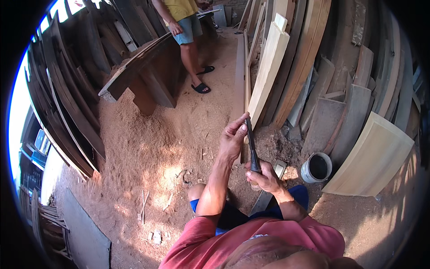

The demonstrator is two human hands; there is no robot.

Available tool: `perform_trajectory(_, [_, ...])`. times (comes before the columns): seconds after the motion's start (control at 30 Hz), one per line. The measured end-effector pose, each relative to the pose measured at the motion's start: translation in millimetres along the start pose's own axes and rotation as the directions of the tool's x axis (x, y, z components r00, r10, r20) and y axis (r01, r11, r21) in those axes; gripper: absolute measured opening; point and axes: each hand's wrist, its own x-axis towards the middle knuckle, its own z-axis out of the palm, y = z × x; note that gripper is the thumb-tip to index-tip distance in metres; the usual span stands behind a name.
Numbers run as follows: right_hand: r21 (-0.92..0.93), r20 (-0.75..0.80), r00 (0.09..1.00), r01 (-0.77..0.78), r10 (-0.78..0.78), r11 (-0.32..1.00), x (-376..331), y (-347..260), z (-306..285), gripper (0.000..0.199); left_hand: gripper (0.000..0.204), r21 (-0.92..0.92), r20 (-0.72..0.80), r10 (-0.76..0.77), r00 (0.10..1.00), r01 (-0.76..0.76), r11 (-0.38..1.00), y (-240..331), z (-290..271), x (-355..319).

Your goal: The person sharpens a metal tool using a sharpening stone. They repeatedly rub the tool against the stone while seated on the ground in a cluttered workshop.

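Observation:
A dark metal chisel [252,145] stands nearly upright in front of me, its blade end up and its wider socket end down. My right hand [265,178] is wrapped round the lower end, where the handle is mostly hidden by the fingers. At the top, my left hand [234,138] pinches the blade's tip between thumb and fingers. Just beyond the tip, a pale squared timber [268,71] with a tenon cut on its upper end leans against other boards.
Boards [309,58] lean along the right, near a grey bucket [316,168] and a wide pale panel [374,157]. Sawdust [148,134] covers the floor. A wooden bench [148,67] stands ahead, with another person [186,36] beside it. Dark planks [67,89] lean at left.

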Motion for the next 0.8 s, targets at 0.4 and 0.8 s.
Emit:
perform_trajectory(0.4, [0.145,0.129,0.991,-0.039,0.02,0.989,11,-25,-7,0.036,0.038,-0.31,0.191,-0.213,0.958,0.264,0.913,11,2,-2])
perform_trajectory(0.8, [0.66,0.363,0.512,0.449,-0.779,0.603,-4,-191,40,0.096,0.016,-0.19,-0.243,0.08,0.967,-0.128,0.973,45,-16,1])
